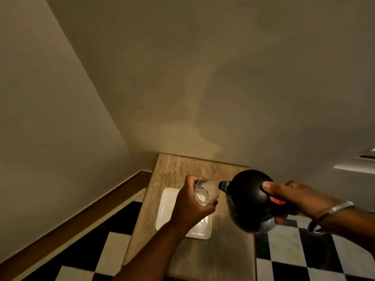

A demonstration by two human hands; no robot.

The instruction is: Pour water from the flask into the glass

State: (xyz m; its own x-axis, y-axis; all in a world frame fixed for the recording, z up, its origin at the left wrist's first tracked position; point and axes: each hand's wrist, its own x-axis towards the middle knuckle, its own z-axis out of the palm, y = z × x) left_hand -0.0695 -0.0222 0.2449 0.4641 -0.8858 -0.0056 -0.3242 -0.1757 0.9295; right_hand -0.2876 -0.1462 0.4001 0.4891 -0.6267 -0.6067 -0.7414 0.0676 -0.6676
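Glass (206, 192) gripped in left hand (189, 201); flask (250, 199) in right hand (292, 196).

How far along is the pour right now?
Done: both picked up. The left hand holds the glass above the tray; the right hand holds the flask, spout aimed at the glass. In hand: lining up. Left: no stream shows, and I cannot tell whether the glass holds water.
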